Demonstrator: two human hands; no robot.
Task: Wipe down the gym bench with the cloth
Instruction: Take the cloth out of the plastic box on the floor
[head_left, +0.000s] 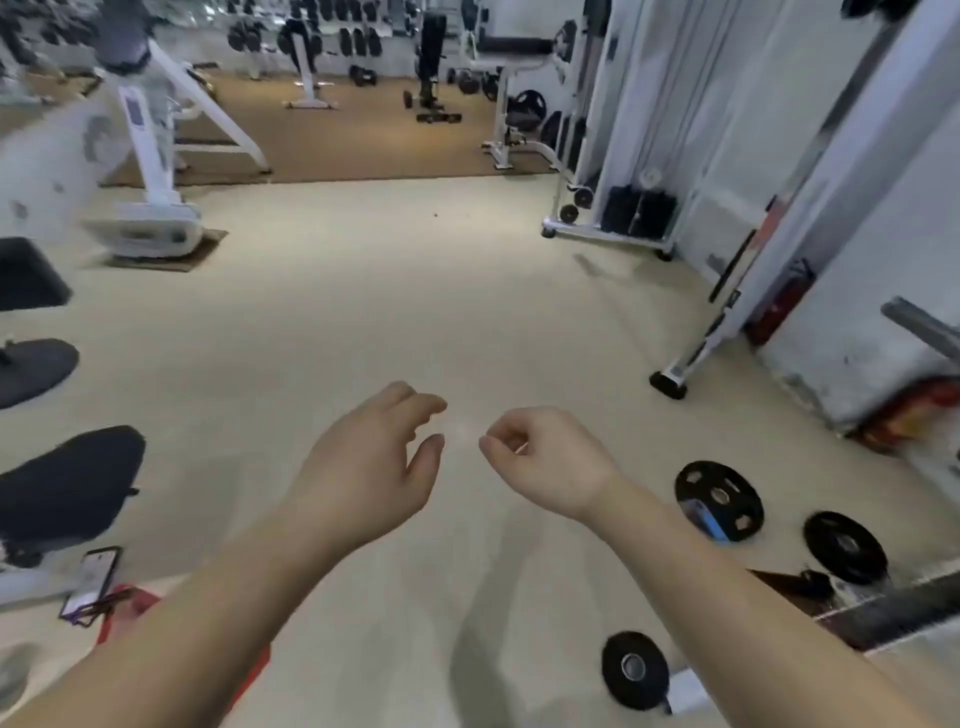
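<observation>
Our forearms reach forward over the floor (363, 291); left hand (363, 467) grip loosely apart, right hand (550, 457) curled, contents unclear. Black bench pad (67, 478) lies low left, long axis slanting up-right.

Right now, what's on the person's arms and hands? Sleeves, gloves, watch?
Left hand and right hand are ungloved. The arms behind them are bare to the frame edge, with no sleeves in view. No watch, band or ring shows, though the picture is slightly blurred.
</observation>
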